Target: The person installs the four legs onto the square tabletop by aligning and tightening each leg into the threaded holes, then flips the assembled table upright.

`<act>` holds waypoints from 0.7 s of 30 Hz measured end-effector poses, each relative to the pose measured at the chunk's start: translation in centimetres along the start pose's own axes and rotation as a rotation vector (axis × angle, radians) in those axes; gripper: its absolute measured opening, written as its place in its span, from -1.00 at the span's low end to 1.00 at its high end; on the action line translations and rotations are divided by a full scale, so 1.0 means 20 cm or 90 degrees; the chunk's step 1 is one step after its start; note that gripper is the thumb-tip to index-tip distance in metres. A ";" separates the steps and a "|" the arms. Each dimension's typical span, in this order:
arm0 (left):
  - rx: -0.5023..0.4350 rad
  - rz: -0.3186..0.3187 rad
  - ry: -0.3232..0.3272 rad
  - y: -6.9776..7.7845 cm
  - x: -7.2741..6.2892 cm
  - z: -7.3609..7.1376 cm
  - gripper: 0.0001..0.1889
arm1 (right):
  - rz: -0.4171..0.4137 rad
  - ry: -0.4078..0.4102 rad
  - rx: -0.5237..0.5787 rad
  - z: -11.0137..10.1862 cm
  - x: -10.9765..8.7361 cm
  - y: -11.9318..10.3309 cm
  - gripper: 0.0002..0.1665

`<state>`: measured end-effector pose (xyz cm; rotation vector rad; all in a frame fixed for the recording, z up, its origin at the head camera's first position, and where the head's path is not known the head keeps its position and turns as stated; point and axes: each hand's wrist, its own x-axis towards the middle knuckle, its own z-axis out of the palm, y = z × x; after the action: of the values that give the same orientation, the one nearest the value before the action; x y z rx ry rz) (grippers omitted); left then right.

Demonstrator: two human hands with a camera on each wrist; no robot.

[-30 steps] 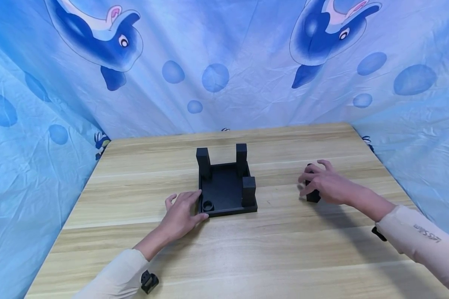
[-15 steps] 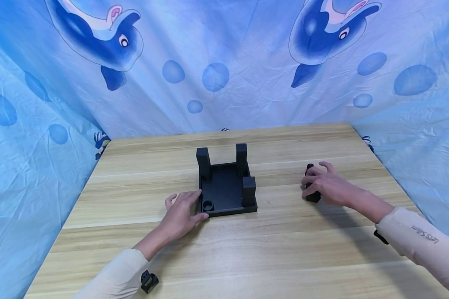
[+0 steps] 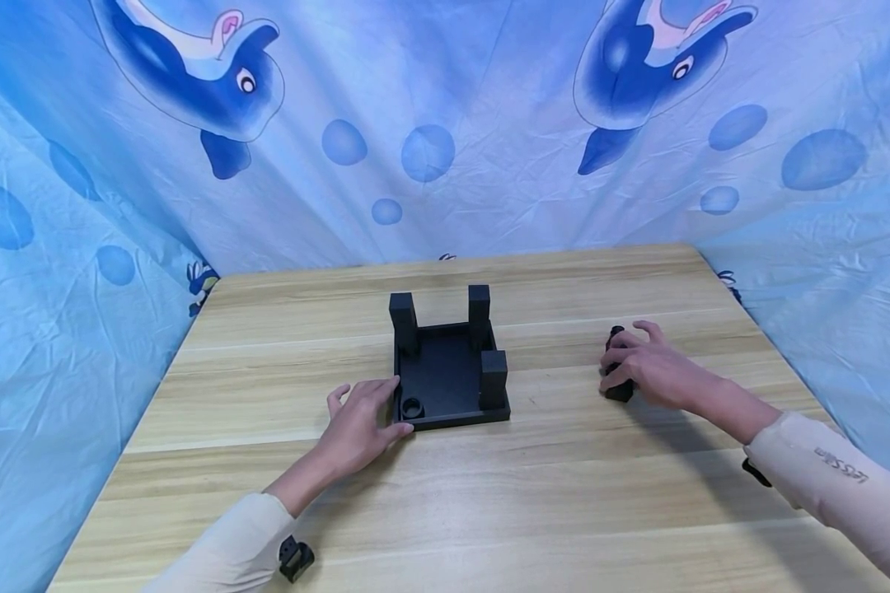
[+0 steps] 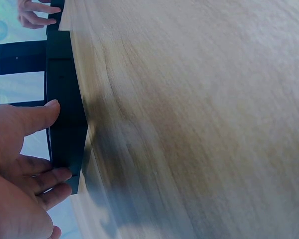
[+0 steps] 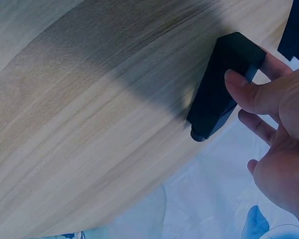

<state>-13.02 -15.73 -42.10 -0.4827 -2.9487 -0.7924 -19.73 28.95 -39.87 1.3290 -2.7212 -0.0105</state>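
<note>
Now that the right hand (image 3: pixel 653 368) has drawn its fingers in, it's pinching a long black plastic-looking block (image 5: pixel 217 94) well right of the square black tray (image 3: pixel 445 371), so that's pretty secure, while the left hand (image 3: pixel 358 426) touches the tray's near-left corner, fingers spread.

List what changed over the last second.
The right hand shifted slightly to the person's right and drew in around the loose black post, which it now holds; whether it already gripped it before is unclear. The post barely moved, if at all. Unchanged: left hand on the near-left corner of the black tray-like base, three upright posts standing, ring socket unfilled.
</note>
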 end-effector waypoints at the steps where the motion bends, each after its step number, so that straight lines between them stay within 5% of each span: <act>1: -0.001 0.000 0.000 0.00 0.00 0.00 -0.24 | -0.004 0.005 -0.002 0.00 0.00 0.00 -0.28; 13: -0.001 0.003 0.000 0.01 0.00 0.00 -0.24 | -0.014 0.127 0.036 -0.09 0.06 0.02 -0.25; 21: 0.005 0.007 0.001 0.00 -0.01 0.00 -0.24 | 0.017 0.173 0.215 -0.18 0.13 0.01 -0.33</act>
<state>-12.90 -15.73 -42.04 -0.4962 -2.9434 -0.7805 -21.10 27.17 -36.02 1.2565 -2.5816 0.6102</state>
